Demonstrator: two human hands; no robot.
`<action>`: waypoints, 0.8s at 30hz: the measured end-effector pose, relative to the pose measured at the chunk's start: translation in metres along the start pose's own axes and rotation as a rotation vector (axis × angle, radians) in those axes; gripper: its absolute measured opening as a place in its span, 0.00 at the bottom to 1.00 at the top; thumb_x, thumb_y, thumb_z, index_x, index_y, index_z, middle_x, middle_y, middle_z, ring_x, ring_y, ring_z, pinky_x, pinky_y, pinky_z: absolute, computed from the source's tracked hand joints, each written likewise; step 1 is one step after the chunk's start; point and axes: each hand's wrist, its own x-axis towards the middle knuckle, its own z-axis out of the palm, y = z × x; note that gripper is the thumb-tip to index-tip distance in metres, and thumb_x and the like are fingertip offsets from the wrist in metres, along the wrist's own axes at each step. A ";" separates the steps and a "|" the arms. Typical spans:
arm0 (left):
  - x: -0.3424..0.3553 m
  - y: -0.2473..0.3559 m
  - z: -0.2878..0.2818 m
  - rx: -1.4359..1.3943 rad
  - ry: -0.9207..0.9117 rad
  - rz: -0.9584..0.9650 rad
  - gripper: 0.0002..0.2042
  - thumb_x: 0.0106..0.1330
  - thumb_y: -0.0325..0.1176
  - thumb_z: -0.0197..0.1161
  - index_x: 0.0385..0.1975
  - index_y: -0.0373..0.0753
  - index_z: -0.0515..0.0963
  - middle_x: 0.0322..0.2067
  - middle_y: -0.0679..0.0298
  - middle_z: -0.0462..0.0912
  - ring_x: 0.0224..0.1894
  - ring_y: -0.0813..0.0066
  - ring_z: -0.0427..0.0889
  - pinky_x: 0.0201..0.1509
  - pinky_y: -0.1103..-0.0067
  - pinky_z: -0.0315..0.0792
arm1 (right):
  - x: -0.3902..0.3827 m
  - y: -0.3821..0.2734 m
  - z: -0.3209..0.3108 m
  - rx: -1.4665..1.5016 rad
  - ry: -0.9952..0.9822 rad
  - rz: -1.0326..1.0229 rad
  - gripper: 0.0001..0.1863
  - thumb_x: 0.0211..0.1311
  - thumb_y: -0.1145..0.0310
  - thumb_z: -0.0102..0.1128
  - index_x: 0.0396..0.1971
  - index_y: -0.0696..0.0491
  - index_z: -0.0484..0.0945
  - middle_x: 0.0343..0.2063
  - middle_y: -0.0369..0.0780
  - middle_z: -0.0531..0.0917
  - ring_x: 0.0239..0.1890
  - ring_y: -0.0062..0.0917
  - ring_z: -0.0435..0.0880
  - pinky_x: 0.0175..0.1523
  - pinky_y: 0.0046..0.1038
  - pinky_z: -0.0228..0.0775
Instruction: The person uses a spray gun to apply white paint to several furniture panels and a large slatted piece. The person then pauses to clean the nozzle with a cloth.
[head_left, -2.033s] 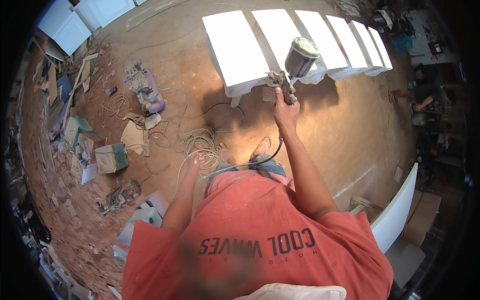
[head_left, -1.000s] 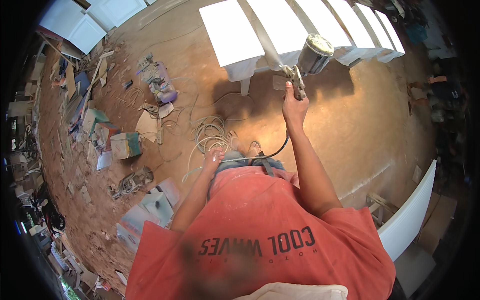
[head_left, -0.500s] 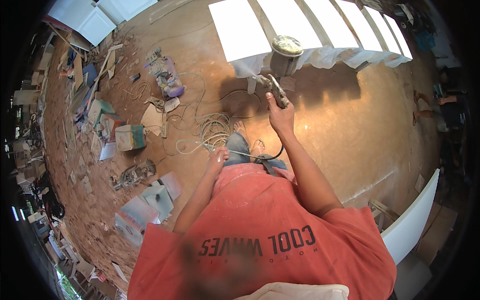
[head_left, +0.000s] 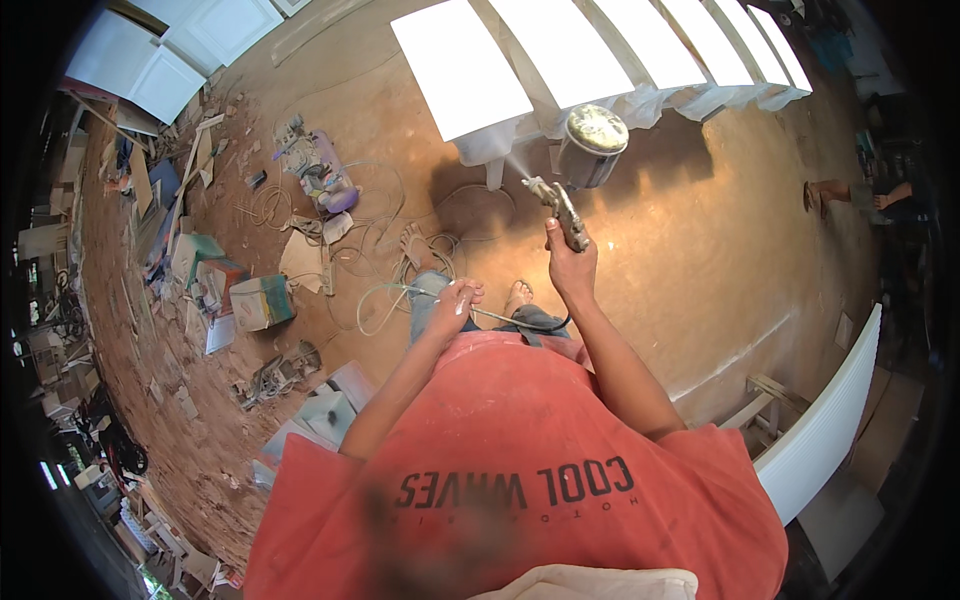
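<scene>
My right hand (head_left: 573, 270) is wrapped around the grip of a paint-spattered spray gun (head_left: 562, 212). A metal paint cup (head_left: 590, 158) with a stained lid sits on the gun, and a pale mist leaves its nozzle toward the near edge of the leftmost white panel (head_left: 462, 72). From the gun's side a hose (head_left: 502, 318) runs across my lap to my left hand (head_left: 456, 304), whose fingers are closed around it. Several white panels lie side by side on a raised support beyond the gun, with wrinkled plastic sheeting (head_left: 645, 108) hanging under them.
Hose loops (head_left: 370, 312) lie by my feet. Left of them are a purple-and-grey machine (head_left: 325, 175), boxes (head_left: 262, 302) and wood scraps. A white ribbed panel (head_left: 825, 420) leans at the lower right. Another person's legs (head_left: 828, 192) show at the right edge.
My left foot has stepped forward and left. My left hand has moved right with the hose. The spray gun sits slightly lower in view, still spraying, and the panels have shifted left.
</scene>
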 end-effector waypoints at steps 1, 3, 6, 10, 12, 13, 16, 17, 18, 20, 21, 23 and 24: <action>0.009 0.010 -0.001 0.019 -0.054 0.035 0.17 0.78 0.37 0.47 0.47 0.30 0.78 0.40 0.58 0.84 0.42 0.73 0.82 0.49 0.76 0.75 | -0.007 -0.002 0.010 0.011 -0.045 0.013 0.20 0.68 0.53 0.64 0.33 0.58 0.80 0.20 0.34 0.77 0.25 0.19 0.74 0.34 0.27 0.67; 0.026 0.035 -0.003 0.030 -0.172 0.056 0.18 0.78 0.38 0.47 0.47 0.29 0.78 0.40 0.57 0.84 0.43 0.72 0.83 0.50 0.75 0.75 | -0.017 -0.007 0.031 0.060 -0.074 0.020 0.19 0.68 0.54 0.65 0.33 0.58 0.80 0.20 0.34 0.77 0.25 0.18 0.73 0.33 0.27 0.67; 0.049 0.065 -0.012 0.069 -0.314 0.058 0.18 0.79 0.39 0.47 0.47 0.29 0.78 0.41 0.55 0.84 0.44 0.69 0.83 0.51 0.74 0.75 | -0.018 -0.018 0.063 0.111 0.025 -0.002 0.19 0.68 0.54 0.64 0.34 0.58 0.80 0.21 0.35 0.79 0.26 0.18 0.74 0.34 0.28 0.68; 0.084 0.083 -0.064 0.124 -0.449 0.038 0.18 0.79 0.41 0.48 0.48 0.31 0.78 0.41 0.59 0.84 0.45 0.73 0.81 0.52 0.76 0.73 | -0.006 -0.041 0.115 -0.016 0.286 -0.016 0.21 0.68 0.51 0.63 0.35 0.58 0.80 0.21 0.40 0.79 0.25 0.26 0.76 0.34 0.32 0.68; 0.103 0.081 -0.101 0.112 -0.495 0.050 0.17 0.79 0.41 0.49 0.49 0.32 0.78 0.41 0.63 0.83 0.44 0.76 0.80 0.52 0.77 0.72 | 0.008 -0.056 0.144 -0.093 0.375 0.001 0.22 0.68 0.50 0.62 0.35 0.58 0.80 0.22 0.41 0.79 0.26 0.28 0.77 0.35 0.33 0.68; 0.111 0.074 -0.123 0.093 -0.509 0.069 0.17 0.79 0.41 0.49 0.49 0.33 0.78 0.41 0.63 0.83 0.44 0.77 0.80 0.52 0.78 0.72 | 0.013 -0.063 0.159 -0.141 0.410 0.018 0.22 0.68 0.50 0.62 0.35 0.58 0.80 0.22 0.42 0.79 0.26 0.29 0.77 0.35 0.34 0.68; 0.122 0.067 -0.190 0.033 -0.504 0.025 0.16 0.79 0.41 0.50 0.50 0.35 0.78 0.40 0.66 0.83 0.43 0.79 0.79 0.51 0.79 0.72 | 0.036 -0.084 0.209 -0.156 0.483 0.087 0.23 0.68 0.49 0.61 0.36 0.58 0.80 0.24 0.44 0.81 0.30 0.33 0.79 0.40 0.37 0.69; 0.124 0.071 -0.213 0.018 -0.493 -0.003 0.16 0.79 0.41 0.50 0.50 0.35 0.77 0.40 0.66 0.82 0.42 0.80 0.79 0.50 0.80 0.72 | 0.044 -0.091 0.225 -0.162 0.500 0.106 0.23 0.68 0.49 0.61 0.36 0.58 0.81 0.25 0.44 0.81 0.31 0.34 0.80 0.41 0.37 0.69; 0.131 0.057 -0.235 0.000 -0.501 -0.040 0.15 0.79 0.41 0.50 0.50 0.36 0.77 0.40 0.67 0.82 0.41 0.81 0.79 0.50 0.81 0.73 | 0.051 -0.104 0.245 -0.179 0.516 0.082 0.24 0.67 0.48 0.60 0.38 0.58 0.81 0.27 0.46 0.83 0.34 0.37 0.82 0.43 0.38 0.70; 0.136 0.048 -0.277 -0.022 -0.523 -0.044 0.15 0.79 0.40 0.50 0.50 0.36 0.77 0.40 0.67 0.82 0.42 0.81 0.79 0.51 0.81 0.73 | 0.072 -0.115 0.277 -0.231 0.558 0.034 0.24 0.66 0.47 0.60 0.39 0.57 0.82 0.29 0.46 0.84 0.36 0.39 0.83 0.44 0.39 0.71; 0.137 0.046 -0.293 -0.032 -0.537 -0.049 0.15 0.79 0.40 0.49 0.50 0.36 0.77 0.41 0.66 0.82 0.42 0.80 0.79 0.51 0.82 0.73 | 0.081 -0.119 0.289 -0.257 0.580 0.014 0.24 0.66 0.47 0.60 0.40 0.57 0.82 0.30 0.47 0.84 0.37 0.40 0.83 0.45 0.39 0.71; 0.135 0.050 -0.324 -0.013 -0.499 -0.056 0.15 0.79 0.39 0.48 0.50 0.36 0.77 0.41 0.66 0.82 0.42 0.80 0.79 0.51 0.81 0.73 | 0.095 -0.137 0.312 -0.270 0.574 0.066 0.24 0.65 0.47 0.60 0.41 0.56 0.82 0.32 0.47 0.85 0.39 0.42 0.84 0.46 0.40 0.71; 0.137 0.054 -0.339 0.000 -0.476 -0.053 0.15 0.79 0.39 0.48 0.50 0.35 0.77 0.41 0.66 0.82 0.42 0.80 0.79 0.51 0.81 0.73 | 0.102 -0.147 0.324 -0.271 0.571 0.085 0.24 0.65 0.46 0.61 0.41 0.56 0.82 0.33 0.47 0.85 0.40 0.43 0.84 0.46 0.40 0.71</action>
